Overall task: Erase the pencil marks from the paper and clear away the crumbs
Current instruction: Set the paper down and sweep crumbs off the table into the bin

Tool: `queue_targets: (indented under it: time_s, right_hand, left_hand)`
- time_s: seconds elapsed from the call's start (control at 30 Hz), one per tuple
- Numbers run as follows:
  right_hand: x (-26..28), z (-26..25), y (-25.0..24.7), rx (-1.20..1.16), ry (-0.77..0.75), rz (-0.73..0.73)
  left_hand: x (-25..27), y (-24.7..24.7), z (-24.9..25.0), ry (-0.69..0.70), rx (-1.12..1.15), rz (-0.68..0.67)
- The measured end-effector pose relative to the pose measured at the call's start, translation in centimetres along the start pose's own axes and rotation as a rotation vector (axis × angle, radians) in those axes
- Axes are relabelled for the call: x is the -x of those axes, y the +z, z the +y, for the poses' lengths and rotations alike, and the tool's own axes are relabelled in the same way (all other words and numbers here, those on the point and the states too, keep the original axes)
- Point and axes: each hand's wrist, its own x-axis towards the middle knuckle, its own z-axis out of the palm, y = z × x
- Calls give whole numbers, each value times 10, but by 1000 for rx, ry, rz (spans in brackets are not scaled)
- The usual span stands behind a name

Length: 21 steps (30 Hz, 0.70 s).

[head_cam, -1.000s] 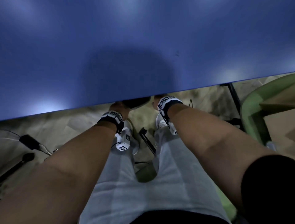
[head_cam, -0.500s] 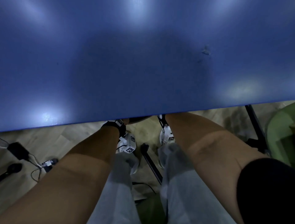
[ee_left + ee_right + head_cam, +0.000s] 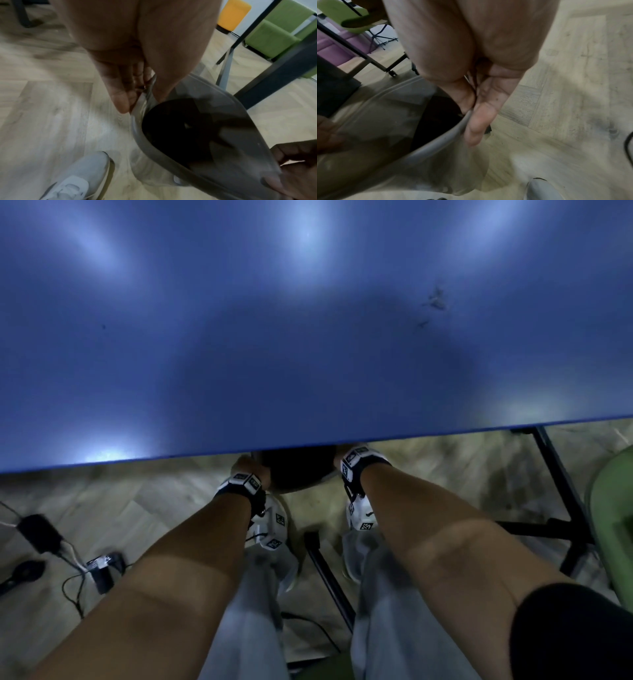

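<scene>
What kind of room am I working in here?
Probably an office or study lounge. A blue table on black metal legs, wood-look plank flooring, and green seats beside an orange stool. Both hands hold a translucent bin under the table's edge.

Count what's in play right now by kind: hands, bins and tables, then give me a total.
Hands: 2, the left hand and the right hand, each pinching the bin's rim
Bin: 1, translucent grey
Table: 1, blue
Total: 4
</scene>
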Motion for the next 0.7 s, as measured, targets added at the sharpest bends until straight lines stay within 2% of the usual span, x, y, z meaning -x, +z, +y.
queue_targets:
  time_s: [0.17, 0.47, 0.6, 0.7]
  right_hand:
    - [78, 10, -12, -26, -5, 14]
    - [223, 36, -54, -38, 68, 14]
    - [254, 55, -45, -55, 111, -1]
    - [242, 80, -26, -154, 194, -12]
  left_hand:
    - [56, -12, -16, -61, 110, 2]
    - [202, -60, -8, 111, 54, -19]
    - [273, -71, 3, 156, 160, 10]
    - [311, -76, 5, 178, 234, 54]
